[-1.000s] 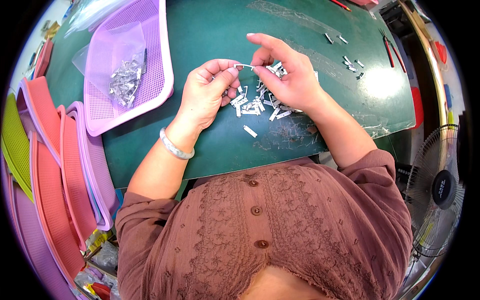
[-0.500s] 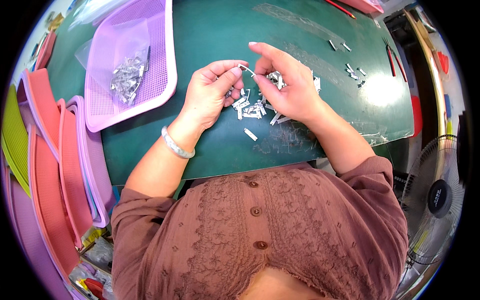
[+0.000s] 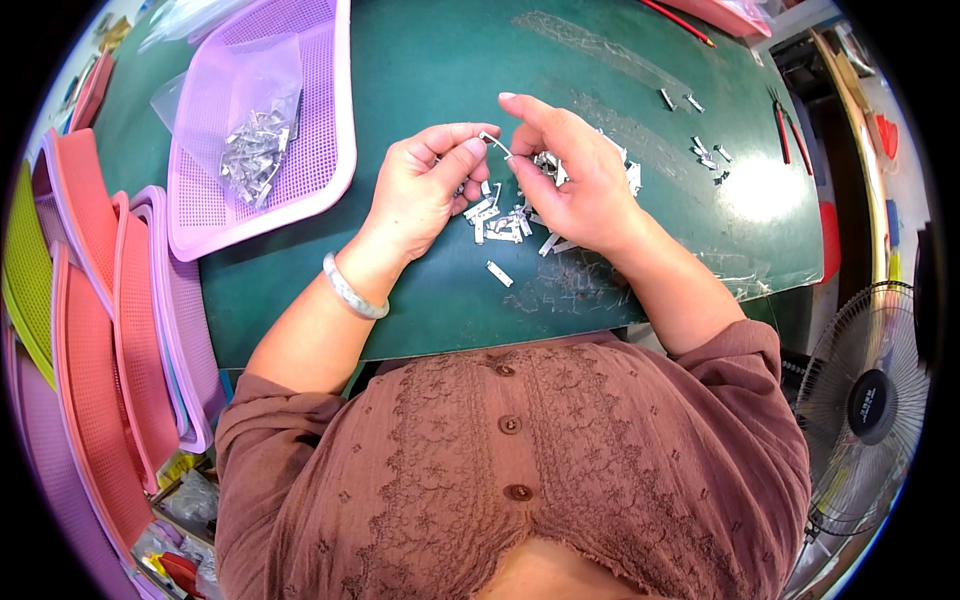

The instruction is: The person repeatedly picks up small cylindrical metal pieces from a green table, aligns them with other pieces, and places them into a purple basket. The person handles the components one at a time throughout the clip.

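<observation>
My left hand (image 3: 428,180) pinches one end of a small bent metal strip (image 3: 496,145) between thumb and forefinger, its other fingers curled. My right hand (image 3: 575,175) is at the strip's other end, its thumb tip seeming to touch it. The right forefinger is raised and apart from the thumb; whether another finger backs the strip is hidden. Under and between the hands lies a pile of small silvery metal pieces (image 3: 485,217), partly covered by my right hand. One loose metal piece (image 3: 499,273) lies closer to me.
A purple mesh basket (image 3: 335,150) at left holds a clear bag of metal pieces (image 3: 258,160). Stacked coloured baskets (image 3: 135,340) stand beside the green table (image 3: 430,60). At right are scattered pieces (image 3: 704,152), red-handled pliers (image 3: 792,130) and a fan (image 3: 868,405). A red pen (image 3: 680,22) lies far off.
Both hands hold nearly the same pose around the strip. The view has shifted very slightly; nothing has been put down or picked up.
</observation>
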{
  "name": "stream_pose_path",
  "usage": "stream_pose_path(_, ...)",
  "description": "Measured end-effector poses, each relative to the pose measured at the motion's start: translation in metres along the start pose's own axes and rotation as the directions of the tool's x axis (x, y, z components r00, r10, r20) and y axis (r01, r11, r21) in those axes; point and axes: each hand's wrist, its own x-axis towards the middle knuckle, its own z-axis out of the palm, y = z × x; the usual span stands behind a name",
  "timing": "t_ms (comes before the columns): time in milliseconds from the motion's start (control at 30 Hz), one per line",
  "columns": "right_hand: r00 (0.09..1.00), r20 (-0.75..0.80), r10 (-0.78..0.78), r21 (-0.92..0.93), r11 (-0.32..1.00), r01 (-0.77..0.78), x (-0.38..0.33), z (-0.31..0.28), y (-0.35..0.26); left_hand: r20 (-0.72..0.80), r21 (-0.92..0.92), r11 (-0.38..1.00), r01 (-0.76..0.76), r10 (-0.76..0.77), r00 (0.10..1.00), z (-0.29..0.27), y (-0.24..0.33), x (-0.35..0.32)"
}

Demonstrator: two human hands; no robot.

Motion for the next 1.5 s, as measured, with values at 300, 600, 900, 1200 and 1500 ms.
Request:
stream_pose_path(300,0.894,0.169,0.414,0.559,0.707,-0.433,-0.001,-0.001,0.001,-0.023,0.051,0.998,-0.032,0.033,0.999,0.002,0.000,-0.001)
stream_pose_path(600,0.737,0.458,0.497,0.835,0.043,-0.548,0.000,-0.006,0.010,0.017,-0.021,0.995,-0.095,0.096,0.995,0.007,0.001,-0.004)
stream_pose_path(900,0.688,0.547,0.477,0.813,-0.106,-0.573,0.000,-0.006,0.012,0.034,-0.092,0.994,-0.050,0.054,0.998,0.005,0.002,-0.004)
stream_pose_path(1200,0.729,0.488,0.479,0.814,0.053,-0.579,-0.001,-0.005,0.006,-0.037,-0.120,0.993,0.009,-0.014,0.999,0.008,0.002,-0.004)
stream_pose_path(1500,0.743,0.468,0.477,0.790,0.152,-0.595,-0.002,-0.002,0.008,-0.058,-0.062,0.997,-0.040,0.037,0.998,0.007,-0.001,-0.004)
